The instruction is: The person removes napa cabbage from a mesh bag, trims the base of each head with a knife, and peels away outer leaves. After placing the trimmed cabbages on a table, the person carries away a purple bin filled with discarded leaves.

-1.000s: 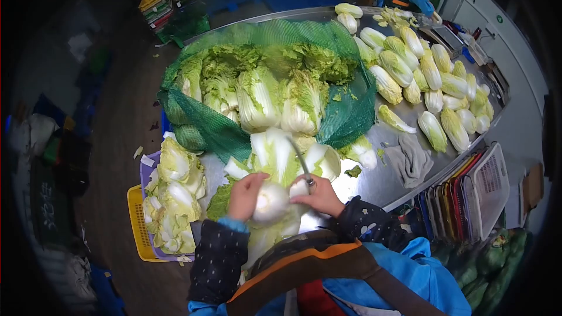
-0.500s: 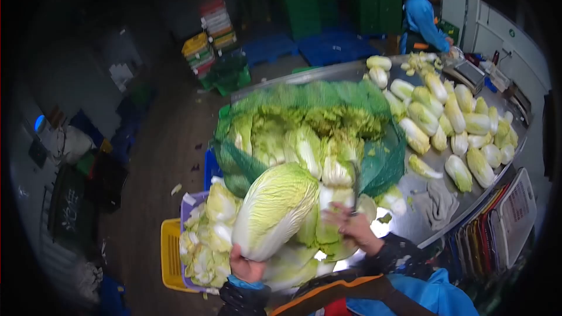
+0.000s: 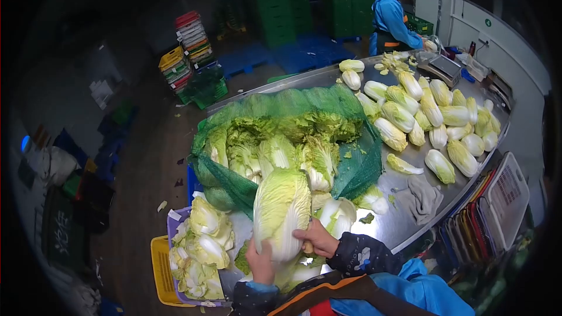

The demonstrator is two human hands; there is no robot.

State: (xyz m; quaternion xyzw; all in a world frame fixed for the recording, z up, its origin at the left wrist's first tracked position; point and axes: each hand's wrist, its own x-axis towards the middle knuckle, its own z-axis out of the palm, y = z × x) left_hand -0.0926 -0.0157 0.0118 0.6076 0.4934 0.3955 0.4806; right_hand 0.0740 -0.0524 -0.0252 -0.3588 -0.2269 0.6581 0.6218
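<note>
A large napa cabbage (image 3: 282,208) stands almost upright between my hands, in front of an open green mesh bag (image 3: 222,181) of cabbages. My left hand (image 3: 261,262) is closed around its lower left side. At its lower right, my right hand (image 3: 318,239) is closed on what looks like a knife handle, with the thumb against the cabbage; the blade is mostly hidden. Cut cabbage pieces and loose leaves (image 3: 338,213) lie just beyond my right hand.
A purple crate (image 3: 172,222) of leaves sits at the left by a yellow basket (image 3: 161,269). Many cabbages (image 3: 430,108), a grey cloth (image 3: 420,198) and a scale (image 3: 440,69) are on the metal table (image 3: 383,169). Another person (image 3: 391,17) stands at its far end.
The cabbage has moved right and turned more upright. My right hand has come in against its base. The whole view has shifted, with the surroundings now further left.
</note>
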